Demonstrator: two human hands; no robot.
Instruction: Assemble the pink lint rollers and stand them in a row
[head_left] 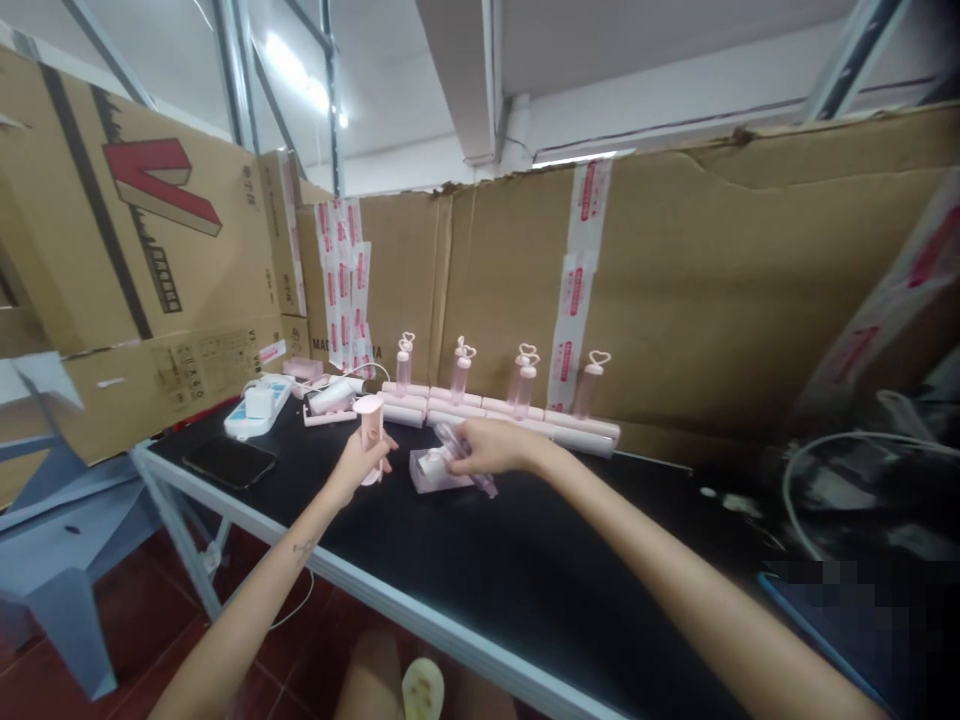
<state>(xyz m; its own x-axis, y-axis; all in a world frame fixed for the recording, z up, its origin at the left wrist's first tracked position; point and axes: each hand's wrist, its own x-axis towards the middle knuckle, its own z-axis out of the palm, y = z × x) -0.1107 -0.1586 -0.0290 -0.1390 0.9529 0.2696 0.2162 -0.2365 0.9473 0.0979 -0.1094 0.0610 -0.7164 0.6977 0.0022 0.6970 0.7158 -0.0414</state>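
Both forearms reach in from six o'clock across the black tabletop, the only view being the head camera. At about ten o'clock from the tabletop's middle, the left hand has its grip wrapped around a small pink device, held upright just above the surface. Just to its right, at about twelve o'clock, the right hand has its grip closed on a clear tube, which lies slanted over a small pale box resting on the tabletop.

Behind the hands, a row of pale pink boxes lines the cardboard wall, with heart-topped bottles standing upright on them; judging from that row, several pieces look already set out, while the piece in the hands seems unfinished.

Farther left, at nine o'clock, lie a dark phone and a white power strip. Cables at three o'clock are blurred.
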